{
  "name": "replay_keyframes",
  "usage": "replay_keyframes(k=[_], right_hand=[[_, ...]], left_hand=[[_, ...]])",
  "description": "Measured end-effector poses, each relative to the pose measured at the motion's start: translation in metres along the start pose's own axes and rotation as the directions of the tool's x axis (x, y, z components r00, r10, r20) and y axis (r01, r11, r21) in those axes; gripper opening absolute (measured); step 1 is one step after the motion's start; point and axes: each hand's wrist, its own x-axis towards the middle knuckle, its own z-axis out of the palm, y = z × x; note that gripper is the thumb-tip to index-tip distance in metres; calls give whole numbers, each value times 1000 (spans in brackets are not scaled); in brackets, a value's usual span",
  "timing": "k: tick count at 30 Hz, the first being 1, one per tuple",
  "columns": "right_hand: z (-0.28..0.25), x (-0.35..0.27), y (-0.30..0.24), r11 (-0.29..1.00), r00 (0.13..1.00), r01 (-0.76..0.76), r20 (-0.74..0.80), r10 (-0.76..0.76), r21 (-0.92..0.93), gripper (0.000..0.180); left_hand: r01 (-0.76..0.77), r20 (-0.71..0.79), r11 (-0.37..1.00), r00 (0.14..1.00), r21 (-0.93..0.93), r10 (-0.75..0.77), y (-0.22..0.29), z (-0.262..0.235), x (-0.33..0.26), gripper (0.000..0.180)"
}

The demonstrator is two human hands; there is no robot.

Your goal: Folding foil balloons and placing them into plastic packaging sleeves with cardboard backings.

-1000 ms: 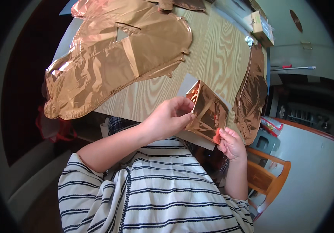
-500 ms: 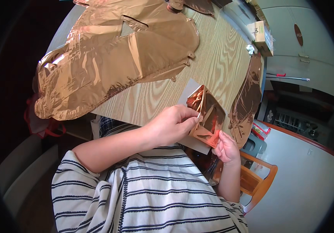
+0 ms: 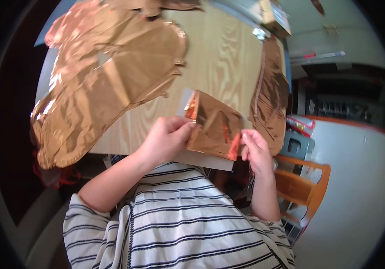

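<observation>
A folded copper-coloured foil balloon is stretched between my two hands at the near edge of the table. My left hand pinches its left edge between thumb and fingers. At its lower right corner, my right hand grips the foil with thumb and fingertips. Beneath the folded foil lies a flat grey-white card, mostly covered by it and sticking out past the table's front edge. A large flat foil balloon of the same colour, with an opening in it, spreads over the left of the table.
Another flat foil balloon lies along the table's right edge. Darker foil shows at the far edge. A small box sits at the far right, near a crumpled white scrap. A wooden chair stands to the right.
The folded foil, tilted before, now faces up flatter and is spread wider between my hands. My view has turned, so the table and foil sit further left.
</observation>
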Motion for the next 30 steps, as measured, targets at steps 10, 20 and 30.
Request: replay_keyframes(k=[10,20,30], right_hand=[[-14,11,-2,995,982,-77,178,64,66,24],[-17,25,-7,983,964,-161,230,137,87,24],[-11,26,-8,990,961,-141,243,135,9,21]], left_hand=[[44,-12,963,999,-267,-49,5,2,-1,32],[2,-153,956,987,-293,-49,9,13,-2,14],[-41,-84,950,996,-311,16,-3,-1,1,17]])
